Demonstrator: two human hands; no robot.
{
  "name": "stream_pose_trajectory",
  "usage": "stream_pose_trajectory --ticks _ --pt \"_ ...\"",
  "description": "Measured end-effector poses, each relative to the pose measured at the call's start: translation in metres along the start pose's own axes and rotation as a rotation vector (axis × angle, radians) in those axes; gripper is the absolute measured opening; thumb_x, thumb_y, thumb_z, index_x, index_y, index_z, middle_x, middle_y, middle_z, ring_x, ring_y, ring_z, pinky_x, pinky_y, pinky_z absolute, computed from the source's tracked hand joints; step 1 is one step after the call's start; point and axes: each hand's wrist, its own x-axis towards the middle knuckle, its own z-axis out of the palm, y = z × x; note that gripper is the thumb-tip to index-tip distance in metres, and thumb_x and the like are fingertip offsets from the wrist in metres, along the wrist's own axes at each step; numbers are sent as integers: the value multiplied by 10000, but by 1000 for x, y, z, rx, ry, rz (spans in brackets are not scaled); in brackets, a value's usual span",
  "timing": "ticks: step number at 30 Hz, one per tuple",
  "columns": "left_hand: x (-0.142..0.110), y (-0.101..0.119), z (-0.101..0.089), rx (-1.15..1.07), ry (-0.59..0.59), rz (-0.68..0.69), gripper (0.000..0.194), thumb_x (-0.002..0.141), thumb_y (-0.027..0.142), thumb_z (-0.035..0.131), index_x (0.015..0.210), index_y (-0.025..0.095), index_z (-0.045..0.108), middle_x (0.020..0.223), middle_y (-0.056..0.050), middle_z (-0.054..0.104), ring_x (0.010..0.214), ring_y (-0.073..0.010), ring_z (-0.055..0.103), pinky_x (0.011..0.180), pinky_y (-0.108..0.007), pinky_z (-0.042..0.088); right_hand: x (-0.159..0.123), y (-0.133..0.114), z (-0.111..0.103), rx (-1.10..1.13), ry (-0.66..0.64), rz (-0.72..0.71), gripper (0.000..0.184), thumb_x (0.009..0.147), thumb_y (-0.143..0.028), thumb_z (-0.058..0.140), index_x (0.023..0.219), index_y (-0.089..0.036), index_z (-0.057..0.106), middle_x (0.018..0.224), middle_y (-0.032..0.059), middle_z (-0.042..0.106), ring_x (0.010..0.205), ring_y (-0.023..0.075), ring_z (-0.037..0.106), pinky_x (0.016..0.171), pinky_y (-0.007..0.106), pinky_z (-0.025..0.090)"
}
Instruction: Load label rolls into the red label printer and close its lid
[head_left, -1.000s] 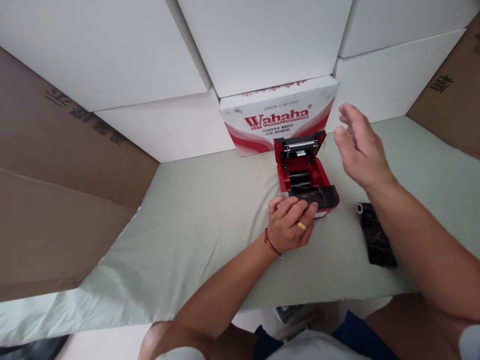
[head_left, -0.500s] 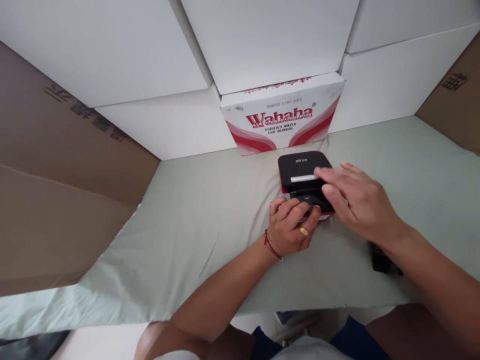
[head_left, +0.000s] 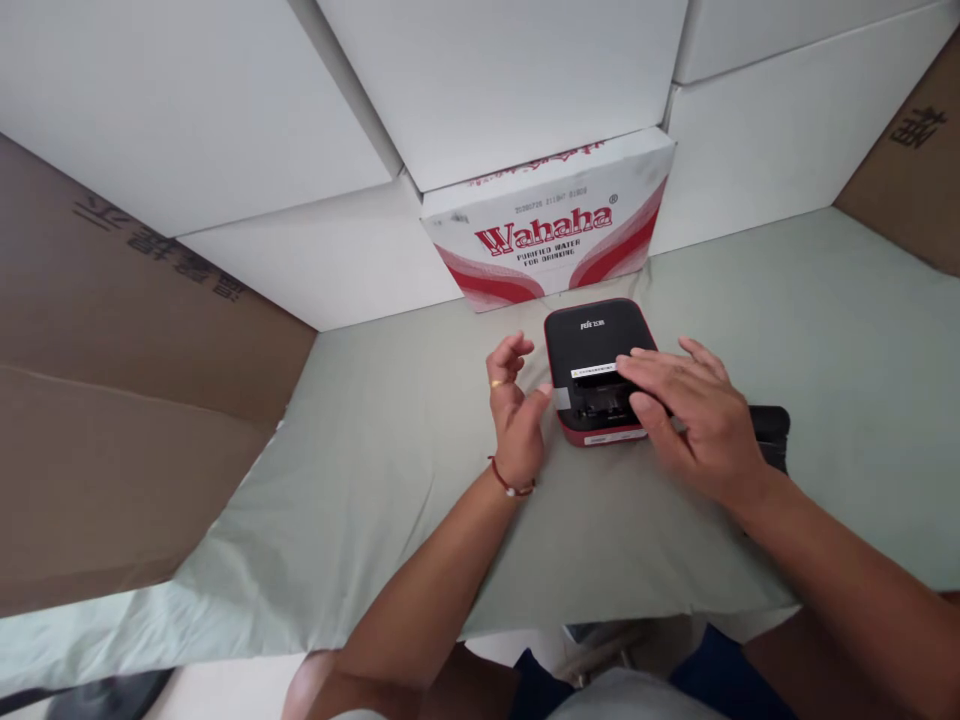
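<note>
The head view shows me, from far off, a small black and red machine (head_left: pixel 592 352) sitting just in front of the white and red Wahaha box (head_left: pixel 555 220), on the green cloth (head_left: pixel 405 440). I think the step in hand is pushing down its black lid (head_left: pixel 611 338), which looks flat, though I can't tell if it has clicked. I think the next move calls for a soft, even press and a check along the edges.

My right hand (head_left: pixel 697 415), in front of the box and off to its right, is half open with bent fingers. Its fingertips seem to rest on the lid, by the white strip (head_left: pixel 594 371), and it isn't gripping anything.

My left hand (head_left: pixel 516 410), in front of the box's left part, is loosely open and holds nothing. Its thumb is right beside the machine; I can't tell if they touch. A dark thing (head_left: pixel 772 425), partly hidden by my right wrist, lies in front of the box, farther right.
</note>
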Motion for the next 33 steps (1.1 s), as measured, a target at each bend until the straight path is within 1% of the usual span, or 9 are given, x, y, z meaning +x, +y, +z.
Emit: stream_pose_trajectory --ticks 2,4,6,9,13,16,23,30,33 --pt "7 -11 -1 -207 -113 -188 704 895 511 650 1560 398 448 1601 -61 529 1520 -300 504 1256 -513 402 -9 -5 0 40 13 -52 256 1026 -209 634 1243 -245 765 1304 75 812 1269 290 724 1203 583 476" --pt "10 -17 0 -365 -235 -298 827 860 529 670 1620 426 361 1706 -37 446 1627 -296 394 1327 -521 338 -19 -7 1 64 39 -92 299 994 -188 662 1264 -260 769 1280 65 821 1205 290 723 1090 540 567" --pt "11 -17 1 -456 -311 -346 930 836 536 701 1658 457 273 1764 -5 377 1682 -275 303 1371 -516 281 -27 -6 3 71 67 -112 377 975 -156 672 1333 -246 747 1271 73 823 1142 282 718 999 499 613" --pt "10 -13 2 -476 -362 -370 1026 819 565 739 1680 494 185 1800 21 311 1701 -259 259 1382 -520 282 -32 -4 7 52 81 -119 413 971 -155 676 1369 -248 736 1286 69 818 1148 285 703 1028 518 605" --pt "9 -13 3 -507 -361 -417 1071 798 528 767 1678 514 156 1814 28 269 1697 -265 270 1363 -529 333 -30 -2 8 59 75 -102 422 981 -187 665 1383 -295 739 1272 34 825 1169 280 708 1069 528 595" --pt "6 -17 3 -530 -326 -453 1090 778 472 784 1670 517 160 1808 19 279 1698 -267 268 1360 -528 335 -28 -2 6 59 68 -112 415 983 -176 661 1373 -289 743 1264 39 828 1142 270 725 1060 513 606" --pt "3 -21 6 -463 -272 -442 1074 808 505 784 1675 519 152 1801 10 279 1707 -269 244 1374 -539 293 -23 -1 -1 21 30 -164 434 966 -170 698 1388 -259 737 1261 59 829 1094 261 740 1043 495 614" --pt "0 -23 11 -438 -236 -410 1000 844 522 794 1660 525 217 1799 2 282 1712 -305 215 1283 -535 427 -13 -4 -8 25 -26 -175 376 969 -180 696 1319 -287 782 1207 49 843 995 255 762 873 453 660" --pt "-2 -28 11 -445 -249 -394 1005 832 549 807 1657 506 235 1797 -9 283 1706 -302 230 1307 -524 396 -7 -8 -15 27 -57 -162 284 982 -183 685 1221 -272 810 1176 51 848 969 253 773 859 449 658"
